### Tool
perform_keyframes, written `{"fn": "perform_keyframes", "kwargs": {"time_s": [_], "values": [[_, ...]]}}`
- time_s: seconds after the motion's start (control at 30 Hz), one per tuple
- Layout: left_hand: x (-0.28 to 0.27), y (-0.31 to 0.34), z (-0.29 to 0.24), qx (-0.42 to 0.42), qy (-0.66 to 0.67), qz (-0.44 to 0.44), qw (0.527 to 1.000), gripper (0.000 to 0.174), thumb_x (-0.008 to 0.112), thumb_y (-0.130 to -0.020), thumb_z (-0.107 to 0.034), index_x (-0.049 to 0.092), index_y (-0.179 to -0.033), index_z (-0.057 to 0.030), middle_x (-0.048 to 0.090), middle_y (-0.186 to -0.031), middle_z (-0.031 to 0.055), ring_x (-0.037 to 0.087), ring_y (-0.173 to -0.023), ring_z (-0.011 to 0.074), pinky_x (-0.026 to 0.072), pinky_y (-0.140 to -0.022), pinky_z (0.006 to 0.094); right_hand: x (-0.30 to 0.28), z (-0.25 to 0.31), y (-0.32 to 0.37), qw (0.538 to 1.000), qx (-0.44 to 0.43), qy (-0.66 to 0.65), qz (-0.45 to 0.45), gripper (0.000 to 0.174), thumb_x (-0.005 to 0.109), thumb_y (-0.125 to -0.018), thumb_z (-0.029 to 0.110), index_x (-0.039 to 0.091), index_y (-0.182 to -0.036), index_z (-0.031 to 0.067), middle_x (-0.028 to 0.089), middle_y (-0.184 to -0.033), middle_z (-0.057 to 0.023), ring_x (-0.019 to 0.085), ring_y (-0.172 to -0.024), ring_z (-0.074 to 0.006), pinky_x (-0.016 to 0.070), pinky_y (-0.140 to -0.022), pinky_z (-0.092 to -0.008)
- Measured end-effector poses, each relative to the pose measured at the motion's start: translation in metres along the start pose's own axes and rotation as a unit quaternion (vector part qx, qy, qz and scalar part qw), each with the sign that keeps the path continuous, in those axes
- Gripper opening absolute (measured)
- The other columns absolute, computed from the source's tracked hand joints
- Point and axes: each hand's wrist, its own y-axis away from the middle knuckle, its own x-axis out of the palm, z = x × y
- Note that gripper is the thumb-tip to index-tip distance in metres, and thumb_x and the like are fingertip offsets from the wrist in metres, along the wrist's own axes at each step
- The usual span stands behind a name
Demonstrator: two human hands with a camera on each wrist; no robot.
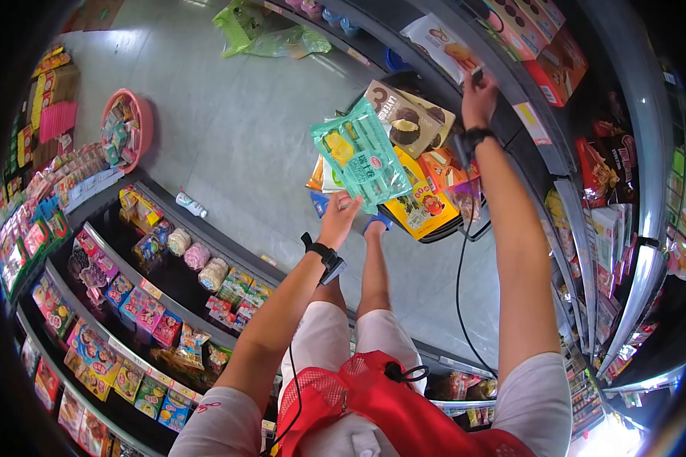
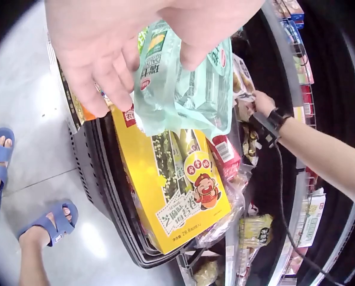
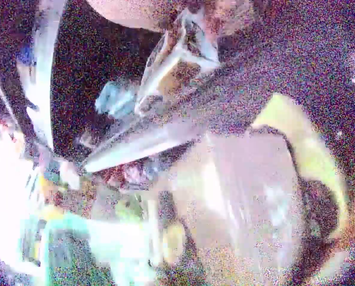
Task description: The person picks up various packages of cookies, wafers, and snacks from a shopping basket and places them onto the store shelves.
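My left hand pinches the near edge of a teal snack bag with a clear window, over a loaded black basket. In the basket, a yellow box with a cartoon figure lies beside a brown box with a chocolate picture and several other packets. Off to the right, at the shelf, my right hand grips the near end of a white snack bag with a brown food picture. The right wrist view is grainy and blurred, so that bag shows only as a shiny wrapper.
Shelves of packaged snacks line the left side. On the right, a shelf edge with a price tag runs close by the right arm. A pink tub of packets and a crumpled green plastic bag stand farther off on the floor.
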Motion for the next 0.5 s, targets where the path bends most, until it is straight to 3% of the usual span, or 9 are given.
{"fn": "perform_keyframes", "kwargs": {"time_s": [0.07, 0.13, 0.17, 0.27, 0.3, 0.43, 0.5], "values": [[-0.001, -0.005, 0.000, -0.004, -0.003, 0.000, 1.000, 0.044, 0.067, -0.096, -0.034, 0.050, -0.123, -0.0040, 0.064, -0.115, 0.0063, 0.059, -0.103, 0.0138, 0.0466, -0.087, 0.0311, -0.012, 0.009, 0.036, 0.998, -0.059, -0.025, 0.000, 0.051, 0.069, -0.087, 0.045, 0.058, -0.106, -0.0011, 0.062, -0.102, -0.0209, 0.059, -0.101, -0.0385, 0.0459, -0.090, -0.0450], [-0.003, -0.003, 0.000, -0.015, -0.011, 0.002, 1.000, 0.042, 0.066, -0.096, -0.034, 0.050, -0.122, -0.0047, 0.064, -0.115, 0.0058, 0.060, -0.102, 0.0146, 0.0464, -0.087, 0.0311, -0.025, 0.026, 0.057, 0.960, -0.050, -0.062, 0.270, 0.056, 0.072, -0.086, 0.044, 0.055, -0.116, -0.0004, 0.061, -0.108, -0.0207, 0.056, -0.107, -0.0382, 0.0444, -0.095, -0.0453], [-0.003, -0.002, -0.002, -0.018, -0.004, 0.009, 1.000, 0.042, 0.066, -0.096, -0.034, 0.050, -0.123, -0.0048, 0.064, -0.115, 0.0057, 0.061, -0.102, 0.0147, 0.0463, -0.087, 0.0311, -0.026, 0.027, 0.065, 0.935, -0.205, 0.065, 0.282, 0.071, 0.072, -0.083, 0.051, 0.051, -0.127, -0.0001, 0.057, -0.122, -0.0216, 0.052, -0.120, -0.0375, 0.0423, -0.102, -0.0454], [-0.006, 0.002, -0.007, -0.024, 0.016, 0.021, 0.999, 0.041, 0.065, -0.097, -0.033, 0.051, -0.123, -0.0053, 0.064, -0.115, 0.0052, 0.061, -0.101, 0.0147, 0.0462, -0.085, 0.0308, -0.021, 0.034, 0.057, 0.870, -0.097, 0.140, 0.462, 0.092, 0.073, -0.077, 0.060, 0.044, -0.140, 0.0008, 0.047, -0.141, -0.0241, 0.041, -0.135, -0.0384, 0.0362, -0.111, -0.0453], [-0.006, 0.002, -0.009, -0.023, 0.026, 0.023, 0.999, 0.040, 0.064, -0.097, -0.033, 0.052, -0.123, -0.0055, 0.064, -0.115, 0.0050, 0.061, -0.101, 0.0144, 0.0460, -0.085, 0.0306, -0.011, 0.025, 0.051, 0.865, -0.008, 0.145, 0.480, 0.115, 0.074, -0.067, 0.070, 0.033, -0.148, 0.0000, 0.032, -0.154, -0.0253, 0.026, -0.146, -0.0398, 0.0283, -0.116, -0.0467], [-0.007, 0.004, -0.003, -0.026, 0.032, 0.023, 0.999, 0.039, 0.063, -0.098, -0.033, 0.053, -0.124, -0.0057, 0.064, -0.115, 0.0045, 0.062, -0.101, 0.0140, 0.0455, -0.084, 0.0299, 0.004, 0.013, 0.039, 0.826, 0.061, 0.183, 0.530, 0.132, 0.076, -0.055, 0.077, 0.030, -0.150, -0.0029, 0.025, -0.157, -0.0280, 0.017, -0.148, -0.0432, 0.0206, -0.119, -0.0486], [-0.010, 0.010, -0.003, -0.026, 0.025, 0.023, 0.999, 0.039, 0.063, -0.098, -0.034, 0.054, -0.124, -0.0060, 0.064, -0.115, 0.0042, 0.062, -0.100, 0.0140, 0.0454, -0.084, 0.0295, -0.003, 0.023, 0.037, 0.794, 0.081, 0.211, 0.564, 0.131, 0.075, -0.056, 0.077, 0.031, -0.150, -0.0026, 0.025, -0.157, -0.0275, 0.019, -0.147, -0.0432, 0.0219, -0.118, -0.0480]]}}
